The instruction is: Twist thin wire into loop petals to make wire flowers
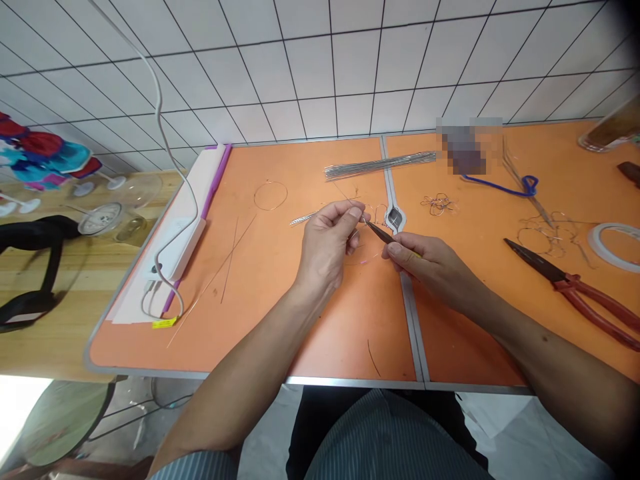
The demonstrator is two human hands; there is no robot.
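My left hand (pixel 327 243) pinches a thin wire (pixel 349 200) between thumb and fingers, above the orange tabletop (pixel 350 340). My right hand (pixel 425 263) grips slim black tweezers (pixel 380 232), whose tip meets the wire close to my left fingertips. Fine wire curls (pixel 377 213) lie just beyond the hands. A bundle of straight silver wires (pixel 380 165) lies farther back, and a thin wire ring (pixel 271 196) rests to the left. Red-handled pliers (pixel 570 287) lie to the right of my right hand.
Tangled wire scraps (pixel 439 204), a blue wire (pixel 500 188) and a tape roll (pixel 615 247) lie on the right. A white cabled box (pixel 175 233) stands along the left edge. A tiled wall (pixel 325 67) rises behind the table.
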